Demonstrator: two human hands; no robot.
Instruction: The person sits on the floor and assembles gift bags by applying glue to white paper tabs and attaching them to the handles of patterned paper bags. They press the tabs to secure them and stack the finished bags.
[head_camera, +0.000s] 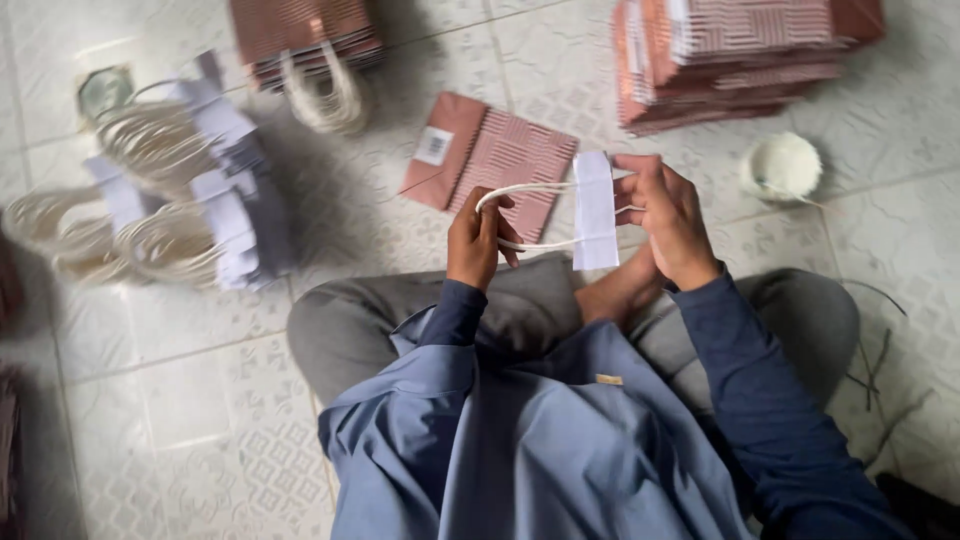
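White paper strip (595, 210) with cream cord loop (525, 215), light, floppy: right hand (672, 222) pinching strip, left hand (475, 240) pinching loop end; best gripped there.

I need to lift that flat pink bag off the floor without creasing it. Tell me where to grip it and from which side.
Grip the flat pink paper bag at its near right corner, coming from the person's side. It lies flat and tilted on the tile floor, and that corner sits closest to the right hand. The left hand and the white strip with its cord loop are just above it.
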